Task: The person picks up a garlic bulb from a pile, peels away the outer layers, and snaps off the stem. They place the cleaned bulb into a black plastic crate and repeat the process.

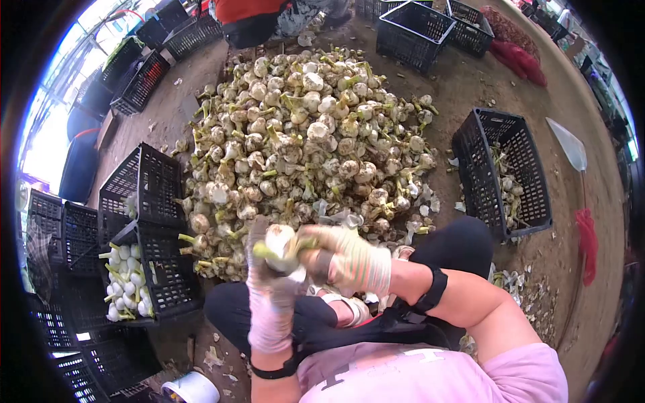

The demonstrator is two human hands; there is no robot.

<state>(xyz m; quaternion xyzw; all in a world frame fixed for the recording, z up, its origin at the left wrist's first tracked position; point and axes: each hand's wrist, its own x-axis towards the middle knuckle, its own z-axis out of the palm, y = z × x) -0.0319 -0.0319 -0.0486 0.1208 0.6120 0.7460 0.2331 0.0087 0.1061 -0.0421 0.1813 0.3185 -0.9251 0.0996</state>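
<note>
My left hand, in a dirty white knit glove, is closed around a garlic bulb with a short green stem. From the other side my right hand, gloved in striped knit, is closed on the same bulb near its stem and skin; motion blurs the fingertips. Both hands are above my lap, at the near edge of a big heap of unpeeled garlic bulbs on the ground. Loose papery skins lie at the heap's near side.
Left, a black crate holds cleaned white garlic. Another black crate at right contains stems and bulbs. A white bucket stands at lower left. Beyond the heap are a person in red and more crates.
</note>
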